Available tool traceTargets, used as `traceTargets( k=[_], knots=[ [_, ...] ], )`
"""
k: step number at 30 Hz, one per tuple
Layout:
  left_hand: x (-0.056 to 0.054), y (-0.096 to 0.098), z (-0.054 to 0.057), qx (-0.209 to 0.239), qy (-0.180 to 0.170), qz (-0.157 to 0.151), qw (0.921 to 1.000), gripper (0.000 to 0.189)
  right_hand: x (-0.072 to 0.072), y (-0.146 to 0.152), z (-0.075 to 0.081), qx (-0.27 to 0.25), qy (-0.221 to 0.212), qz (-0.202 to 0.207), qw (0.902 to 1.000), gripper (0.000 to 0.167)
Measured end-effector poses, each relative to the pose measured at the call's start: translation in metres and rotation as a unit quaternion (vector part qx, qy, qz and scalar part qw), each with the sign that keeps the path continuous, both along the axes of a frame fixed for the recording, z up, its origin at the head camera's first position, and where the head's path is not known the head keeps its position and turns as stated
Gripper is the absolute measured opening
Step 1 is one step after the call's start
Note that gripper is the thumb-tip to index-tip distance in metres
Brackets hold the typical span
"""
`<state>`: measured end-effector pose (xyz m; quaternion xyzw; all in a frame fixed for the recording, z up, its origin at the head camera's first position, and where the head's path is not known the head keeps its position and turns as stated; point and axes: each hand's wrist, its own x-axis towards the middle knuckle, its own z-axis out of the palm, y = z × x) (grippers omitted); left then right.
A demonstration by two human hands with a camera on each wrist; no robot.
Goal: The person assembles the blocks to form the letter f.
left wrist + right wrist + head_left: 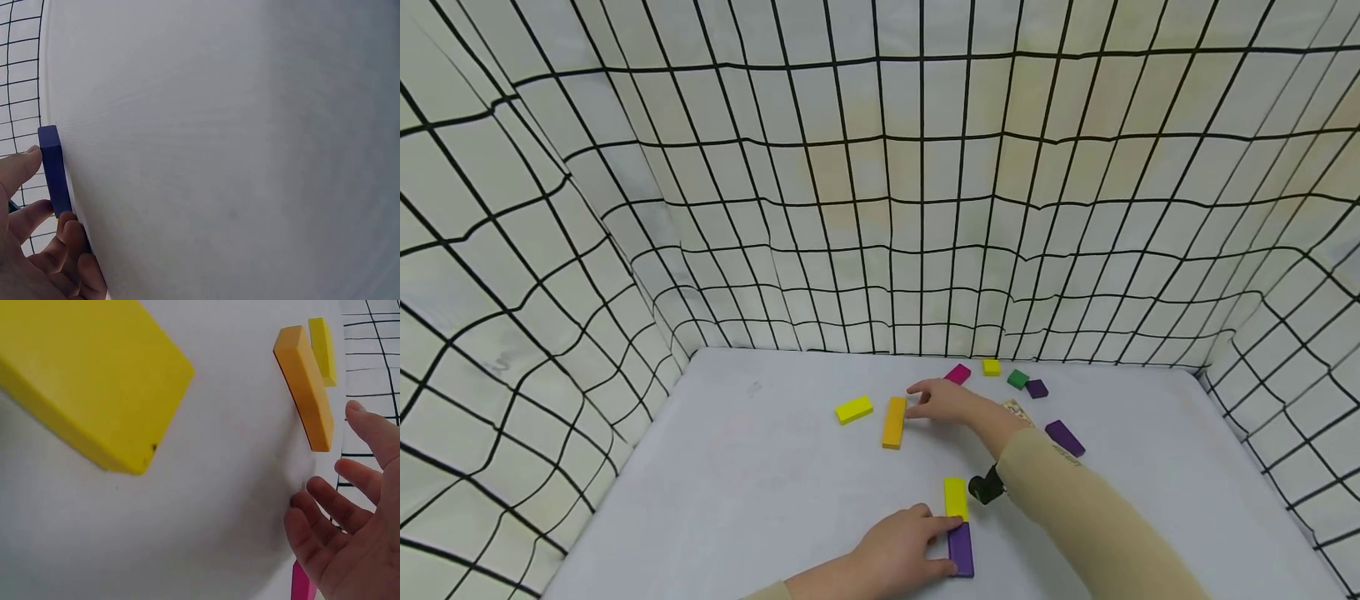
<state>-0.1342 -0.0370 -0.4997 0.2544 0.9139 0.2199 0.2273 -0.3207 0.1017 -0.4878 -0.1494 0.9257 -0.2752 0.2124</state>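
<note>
My left hand (898, 550) pinches a purple block (961, 550) between thumb and forefinger on the white tabletop. In the left wrist view, the thumb and a finger lie at that purple block (55, 172). A yellow block (956, 498) stands end to end with it on the far side. Farther off, my right hand (946, 402) hovers beside an orange block (893, 422), fingers spread and nothing between them. The right wrist view shows a small gap between the fingers and the orange block (305, 387). Left of the orange block lies another yellow block (853, 409).
Along the back lie a pink block (958, 373), a small yellow block (991, 367), a green block (1018, 379) and a small purple block (1037, 388). A longer purple block (1065, 437) lies right of my right forearm. Black-lined netting (880, 208) encloses the table.
</note>
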Motion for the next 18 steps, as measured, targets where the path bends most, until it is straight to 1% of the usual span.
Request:
traceTargets(
  k=[6,9,13,18],
  knots=[
    [0.000,0.000,-0.003,0.006,-0.012,0.003,0.9999,0.051,0.001,-0.014,-0.003,0.045,0.000,0.009,0.9989,0.074],
    [0.000,0.000,-0.003,0.008,-0.009,0.003,0.9999,0.051,0.004,-0.020,-0.003,0.070,0.006,0.005,0.9975,0.080],
    [0.000,0.000,-0.003,0.009,-0.004,0.002,1.0000,0.052,0.010,-0.025,0.000,0.099,0.018,-0.006,0.9949,0.080],
    [0.000,0.000,-0.004,0.010,-0.005,0.002,0.9999,0.052,0.015,-0.028,0.005,0.104,0.028,-0.015,0.9940,0.075]
  ],
)
